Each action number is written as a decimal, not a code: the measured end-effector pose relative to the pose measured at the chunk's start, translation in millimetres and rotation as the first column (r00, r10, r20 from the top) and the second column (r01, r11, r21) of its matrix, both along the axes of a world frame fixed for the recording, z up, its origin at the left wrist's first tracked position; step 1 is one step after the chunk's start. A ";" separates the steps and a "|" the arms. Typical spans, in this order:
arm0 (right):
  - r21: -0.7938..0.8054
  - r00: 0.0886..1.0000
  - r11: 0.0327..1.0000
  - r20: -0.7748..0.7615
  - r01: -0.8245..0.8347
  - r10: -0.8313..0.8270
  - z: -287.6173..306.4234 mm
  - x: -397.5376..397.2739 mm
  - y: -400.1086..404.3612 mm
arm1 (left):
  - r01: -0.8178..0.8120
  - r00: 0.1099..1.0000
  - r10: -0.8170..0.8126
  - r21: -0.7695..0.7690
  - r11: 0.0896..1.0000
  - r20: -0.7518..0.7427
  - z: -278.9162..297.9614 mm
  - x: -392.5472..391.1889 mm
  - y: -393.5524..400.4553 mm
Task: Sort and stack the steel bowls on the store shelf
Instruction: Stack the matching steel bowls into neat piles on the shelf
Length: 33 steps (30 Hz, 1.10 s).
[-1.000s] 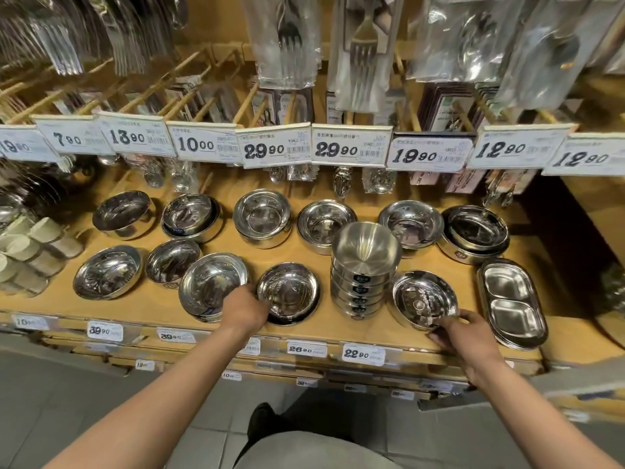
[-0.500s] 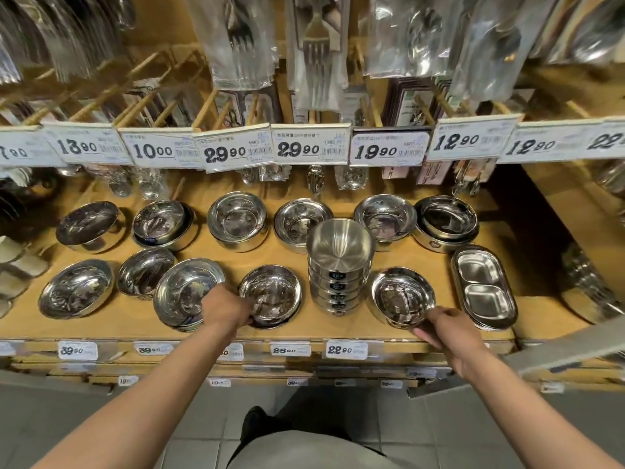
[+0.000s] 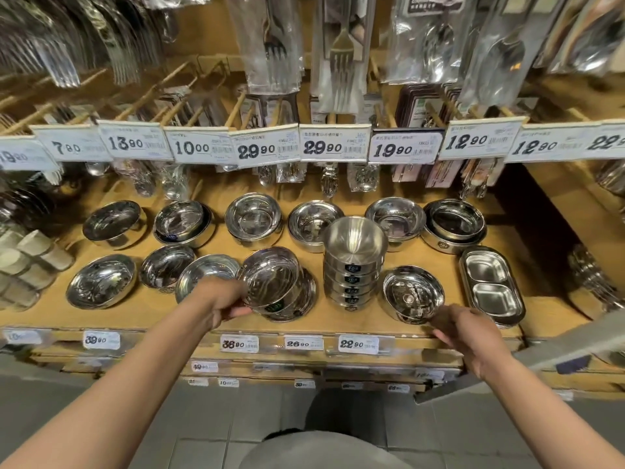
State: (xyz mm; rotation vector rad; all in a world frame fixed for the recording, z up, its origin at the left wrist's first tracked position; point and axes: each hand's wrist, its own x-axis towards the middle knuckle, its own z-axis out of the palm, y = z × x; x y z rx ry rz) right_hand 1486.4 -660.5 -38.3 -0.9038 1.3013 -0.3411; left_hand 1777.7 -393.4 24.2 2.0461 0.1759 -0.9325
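The left hand (image 3: pixel 221 301) pinches the rim of a polished round steel bowl (image 3: pixel 270 280), tilted above another bowl (image 3: pixel 299 304) on the wooden shelf (image 3: pixel 338 321). The right hand (image 3: pixel 465 328), fingers loosely spread, rests by a mirror-bright bowl (image 3: pixel 413 294); whether the fingertips touch it is unclear. A tall brushed bowl stack (image 3: pixel 354 258) stands between.

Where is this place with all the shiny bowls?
Most likely a shop's kitchenware aisle. White price tags hang along the shelf edge, packaged forks hang above, and steel bowls, like one tall stack, sit out on the wooden shelf.
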 end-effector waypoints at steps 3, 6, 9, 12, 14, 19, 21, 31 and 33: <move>-0.037 0.999 0.998 0.011 0.041 -0.040 15.2 -1.3 11.7 | 0.029 1.000 -0.029 -0.077 0.997 0.002 20.5 -1.0 3.1; -0.079 0.999 0.996 0.016 0.036 -0.035 34.8 -3.9 32.9 | 0.127 0.992 -0.126 -0.125 0.984 0.011 39.5 -13.4 1.4; -0.134 0.999 0.991 0.040 -0.018 0.024 55.1 -7.4 43.8 | 0.195 0.978 -0.205 -0.190 0.962 -0.036 53.4 -33.3 -8.7; -0.156 0.989 0.985 0.113 -0.075 0.093 71.3 -7.9 42.4 | 0.284 0.954 -0.299 -0.233 0.930 -0.032 59.4 -57.8 -28.4; -0.144 0.970 0.979 0.177 -0.141 0.166 77.4 -9.1 42.5 | 0.328 0.936 -0.350 -0.255 0.910 -0.045 61.2 -80.4 -41.8; -0.141 0.894 0.932 0.266 -0.335 0.362 77.3 -20.3 25.7 | 0.254 0.963 -0.268 -0.286 0.924 -0.009 43.2 -135.2 -84.6; -0.183 0.866 0.896 0.237 -0.405 0.440 73.3 -28.6 9.5 | 0.190 0.980 -0.199 -0.295 0.936 0.000 33.6 -151.4 -106.4; -0.258 0.913 0.883 0.009 -0.392 0.408 40.1 -34.4 -89.0 | 0.066 0.997 -0.053 -0.308 0.949 0.051 4.7 -191.5 -190.9; -0.260 0.919 0.885 -0.029 -0.387 0.393 32.7 -20.8 -98.0 | 0.067 0.997 -0.053 -0.275 0.959 0.060 -2.3 -193.7 -187.6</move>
